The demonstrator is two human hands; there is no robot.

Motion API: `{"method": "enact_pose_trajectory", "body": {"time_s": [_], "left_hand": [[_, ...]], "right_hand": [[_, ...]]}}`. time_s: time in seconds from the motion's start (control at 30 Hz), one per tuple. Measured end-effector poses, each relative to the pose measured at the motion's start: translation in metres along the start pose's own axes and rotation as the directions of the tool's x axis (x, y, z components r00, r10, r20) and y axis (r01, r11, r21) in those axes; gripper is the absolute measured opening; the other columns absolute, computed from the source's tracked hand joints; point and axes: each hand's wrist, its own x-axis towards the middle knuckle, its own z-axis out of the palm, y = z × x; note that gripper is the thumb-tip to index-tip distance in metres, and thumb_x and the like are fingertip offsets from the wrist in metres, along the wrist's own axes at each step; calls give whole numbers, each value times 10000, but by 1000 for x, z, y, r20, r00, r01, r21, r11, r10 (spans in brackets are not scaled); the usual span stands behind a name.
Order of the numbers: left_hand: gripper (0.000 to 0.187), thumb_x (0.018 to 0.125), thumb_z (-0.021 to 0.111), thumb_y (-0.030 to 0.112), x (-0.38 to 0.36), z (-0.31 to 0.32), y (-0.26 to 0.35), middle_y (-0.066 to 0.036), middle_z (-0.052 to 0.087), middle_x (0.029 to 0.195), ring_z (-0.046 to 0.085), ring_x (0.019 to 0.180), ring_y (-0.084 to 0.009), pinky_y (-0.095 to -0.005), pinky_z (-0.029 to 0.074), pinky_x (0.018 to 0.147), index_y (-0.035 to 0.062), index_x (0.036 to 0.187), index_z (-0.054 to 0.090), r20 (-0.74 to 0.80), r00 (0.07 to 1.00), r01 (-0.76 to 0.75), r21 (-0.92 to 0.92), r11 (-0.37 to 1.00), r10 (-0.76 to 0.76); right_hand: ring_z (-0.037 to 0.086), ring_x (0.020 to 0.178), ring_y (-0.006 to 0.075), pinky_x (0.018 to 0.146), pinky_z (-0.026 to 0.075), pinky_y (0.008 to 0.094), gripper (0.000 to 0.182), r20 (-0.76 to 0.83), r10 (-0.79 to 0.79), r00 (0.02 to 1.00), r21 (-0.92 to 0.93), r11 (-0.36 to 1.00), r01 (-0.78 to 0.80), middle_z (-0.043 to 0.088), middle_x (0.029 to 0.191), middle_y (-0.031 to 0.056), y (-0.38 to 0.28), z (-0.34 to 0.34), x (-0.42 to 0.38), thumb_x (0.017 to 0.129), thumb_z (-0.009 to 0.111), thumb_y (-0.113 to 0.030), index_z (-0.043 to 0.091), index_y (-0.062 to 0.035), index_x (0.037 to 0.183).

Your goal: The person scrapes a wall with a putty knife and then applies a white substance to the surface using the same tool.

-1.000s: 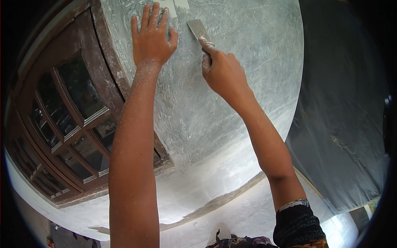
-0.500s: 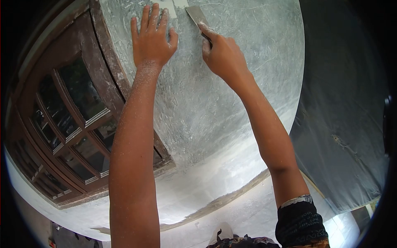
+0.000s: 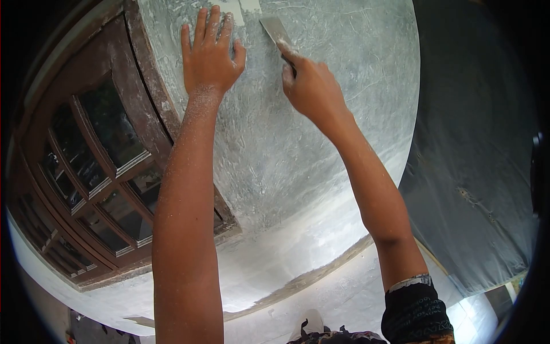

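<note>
My left hand (image 3: 212, 60) lies flat on the grey wall (image 3: 275, 143), fingers spread, with white dust on the fingers and wrist. To its right, my right hand (image 3: 312, 86) grips a putty knife (image 3: 277, 33) by its dark handle. The knife's metal blade points up and left against the wall, with some white material near its base. Just above and left of the blade is a pale bare patch (image 3: 249, 7) with straight edges. Around both hands the wall surface is scratched and streaked.
A brown wooden window frame (image 3: 154, 74) with several glass panes stands on the left. Dark sheeting (image 3: 475, 160) hangs at the right. The wall's lower band (image 3: 275, 264) is whitish, above a pale floor (image 3: 355, 292). A shoe (image 3: 312, 322) shows at the bottom.
My right hand and the putty knife have shifted slightly down, away from the pale patch. My left hand stays in place on the wall.
</note>
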Motion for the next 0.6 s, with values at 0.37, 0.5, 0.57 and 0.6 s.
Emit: {"method": "enact_pose_trajectory", "body": {"time_s": [0.37,0.5,0.57,0.6], "left_hand": [[545,980,506,351,0,-2,2,-35,381,1638,275,1544,-210,-507,155,1274,193,1502,522,-10,1000,4,-28,1000,-4],[544,981,507,352,-1,-2,2,-36,384,1636,272,1546,-208,-505,154,1275,193,1501,523,0,1000,10,6,1000,-10],[541,983,507,353,-1,-2,2,-33,381,1638,267,1548,-207,-505,153,1275,196,1500,523,5,1000,6,3,1000,-7],[541,983,507,353,-1,-2,2,-33,381,1638,267,1548,-207,-505,153,1275,196,1500,523,4,1000,2,3,1000,-2]], "right_hand": [[700,790,460,762,563,553,445,4,-4,1000,21,1000,4,704,825,269,4,-2,7,931,576,-172,630,-148,1372],[700,784,455,758,564,549,416,56,32,998,-58,998,-29,704,821,268,6,-2,-8,933,573,-172,654,-137,1339],[699,781,456,758,564,548,415,22,15,1000,-56,998,-14,703,818,269,8,-1,6,932,574,-173,656,-139,1338],[700,749,436,744,562,516,430,13,5,1000,-52,999,-4,704,829,268,7,-1,20,946,567,-158,641,-139,1369]]}}
